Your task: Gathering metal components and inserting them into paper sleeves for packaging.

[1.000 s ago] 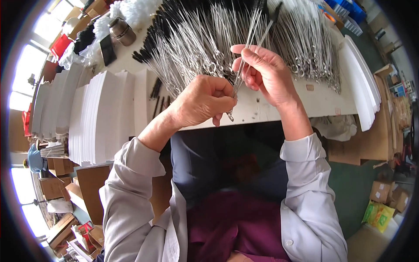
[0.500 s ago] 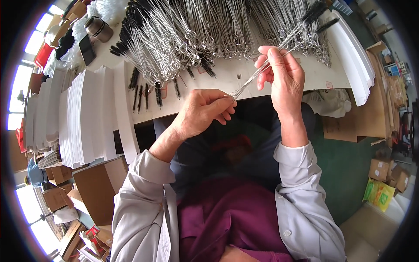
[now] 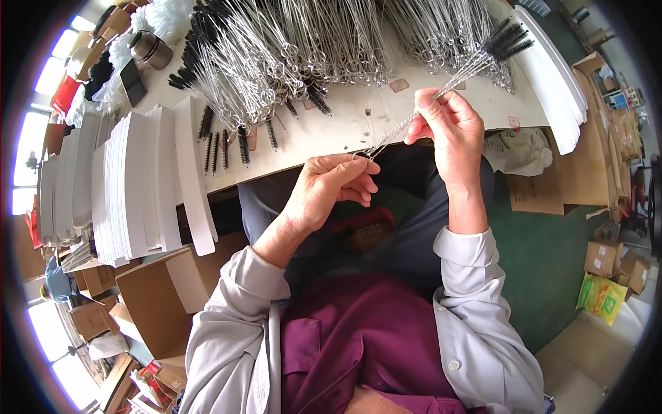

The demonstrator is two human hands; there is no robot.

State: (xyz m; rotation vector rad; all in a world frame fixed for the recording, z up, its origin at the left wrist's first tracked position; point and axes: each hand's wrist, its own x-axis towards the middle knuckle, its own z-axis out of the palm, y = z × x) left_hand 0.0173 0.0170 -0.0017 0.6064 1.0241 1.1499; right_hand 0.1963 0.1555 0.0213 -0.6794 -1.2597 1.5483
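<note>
A small bundle of wire brushes (image 3: 463, 74) with black bristle heads and twisted metal stems slants up to the right between my hands. My right hand (image 3: 452, 131) pinches the stems partway along, below the bristles. At the lower end, the thumb and fingers of my left hand (image 3: 331, 183) close on a wire ring (image 3: 360, 155) by the looped stem ends. How many brushes are in the bundle I cannot tell. Beyond my hands, a large pile of similar brushes (image 3: 296, 62) covers the back of the table, with their ring ends toward me.
Several short black brushes (image 3: 243, 146) lie along the table (image 3: 331, 141) at front left. Folded white cardboard strips (image 3: 131, 186) stand at the left; more white strips (image 3: 552, 83) lie at the right edge. A flask (image 3: 150, 50) and a dark phone (image 3: 132, 83) sit at far left.
The bristle heads of the held bundle now look more fanned out. My right hand has come slightly lower, and my left hand has also dropped a little. The ring shows more clearly.
</note>
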